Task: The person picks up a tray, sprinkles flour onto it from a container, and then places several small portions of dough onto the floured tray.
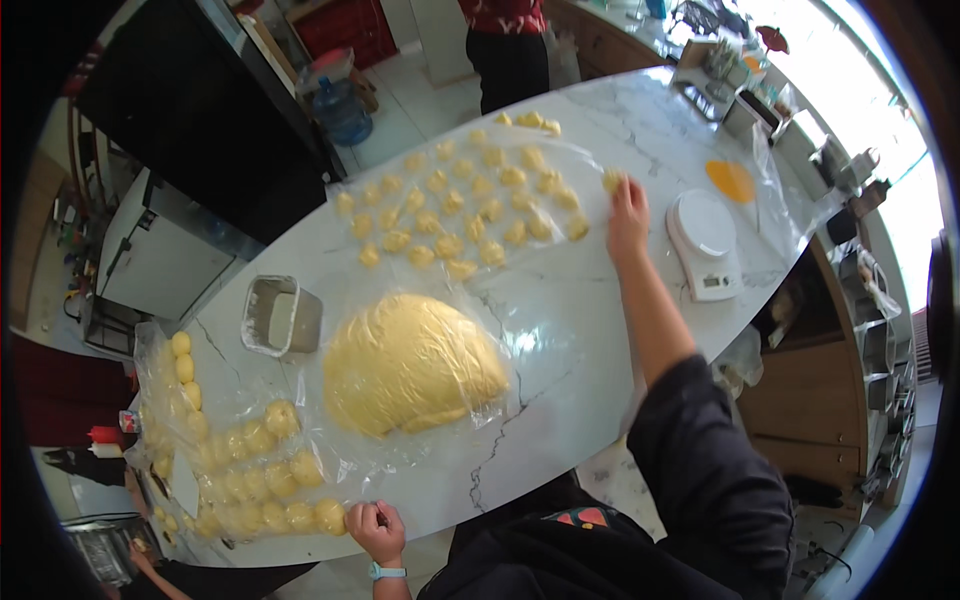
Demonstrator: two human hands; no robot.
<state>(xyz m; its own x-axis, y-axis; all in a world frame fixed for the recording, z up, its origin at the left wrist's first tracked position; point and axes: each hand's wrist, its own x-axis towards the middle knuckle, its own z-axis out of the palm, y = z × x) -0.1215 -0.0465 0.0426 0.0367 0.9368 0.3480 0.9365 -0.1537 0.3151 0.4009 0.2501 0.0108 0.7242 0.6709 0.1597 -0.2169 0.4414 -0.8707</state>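
Note:
My right hand reaches over the marble table, fingers pinched on a small yellow dough piece. Beside it, many similar dough pieces lie spread under clear plastic film. My left hand, with a pale watch on the wrist, is curled into a fist at the near table edge, with nothing visible in it. Right next to that fist is the last of several rows of round dough balls, partly covered by plastic. Between the hands sits a large yellow dough mass wrapped in clear film.
A white digital scale stands right of my right forearm, near an orange scraper. An open rectangular container is left of the large dough. One person stands beyond the far edge; another person's arm shows at lower left.

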